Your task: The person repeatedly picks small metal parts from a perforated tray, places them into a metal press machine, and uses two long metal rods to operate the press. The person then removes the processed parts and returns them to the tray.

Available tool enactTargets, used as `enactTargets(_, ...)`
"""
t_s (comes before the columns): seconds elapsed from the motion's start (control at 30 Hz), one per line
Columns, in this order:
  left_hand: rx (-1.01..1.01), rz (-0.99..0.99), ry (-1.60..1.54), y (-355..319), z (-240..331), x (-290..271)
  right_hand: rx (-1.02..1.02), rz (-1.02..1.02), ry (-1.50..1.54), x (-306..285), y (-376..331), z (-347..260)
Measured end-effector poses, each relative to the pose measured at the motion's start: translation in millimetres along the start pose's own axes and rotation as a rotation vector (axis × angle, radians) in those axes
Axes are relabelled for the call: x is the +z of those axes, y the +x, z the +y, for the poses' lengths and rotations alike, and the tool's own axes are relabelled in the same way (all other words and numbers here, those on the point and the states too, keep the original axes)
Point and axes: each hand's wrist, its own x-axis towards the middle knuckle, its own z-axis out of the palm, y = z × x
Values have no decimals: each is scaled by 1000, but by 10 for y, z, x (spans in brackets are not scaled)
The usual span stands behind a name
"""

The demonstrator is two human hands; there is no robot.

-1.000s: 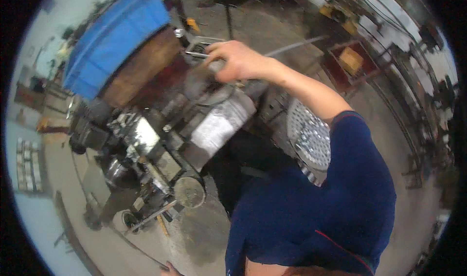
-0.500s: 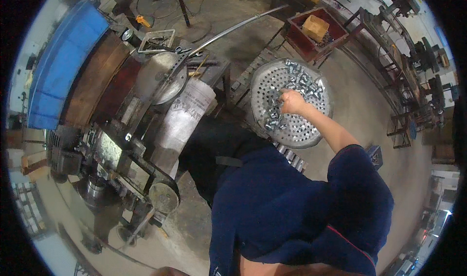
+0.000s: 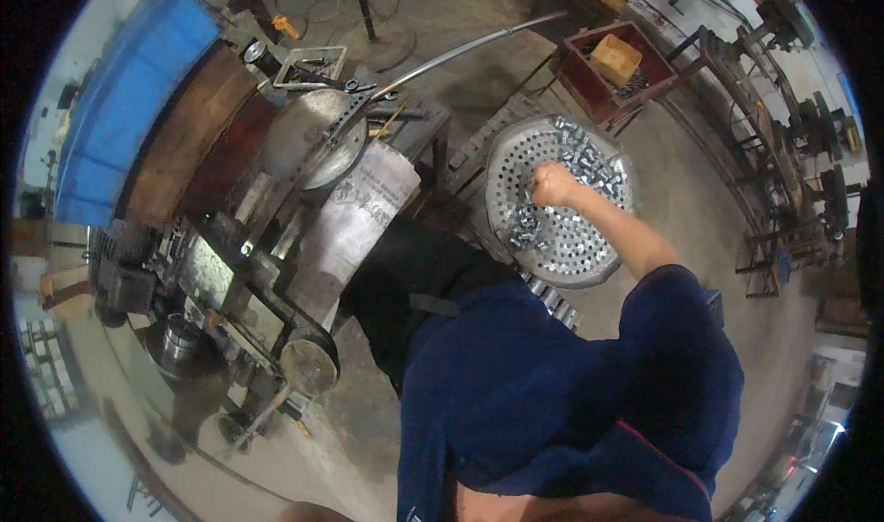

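Tray (image 3: 514, 168): metal pieces (image 3: 599, 169) around right hand (image 3: 554, 186), hold unclear; red bin (image 3: 635, 104) beyond.

Right arm (image 3: 626, 229) reaching out; right grip (image 3: 556, 186) curled

Shiny metal pieces (image 3: 603, 174), metal tray (image 3: 566, 266)
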Motion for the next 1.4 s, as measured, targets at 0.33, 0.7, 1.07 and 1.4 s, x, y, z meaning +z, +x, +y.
enactTargets(0.33, 55, 46, 37, -32, -38, 85, 14, 212, 305, -339, -124, -297)
enactTargets(0.7, 80, 84, 58, -86, 17, 155, -457, 345, 526, -1215, -70, -1332)
enactTargets(1.07, -364, 633, 463, -623, -188, 271, -1137, 292, 891, -1874, -283, -3033)
enactTargets(1.4, -1049, 724, -1422, -1264, -1300, 1581, -1395, 106, 919, -1924, -480, -3770)
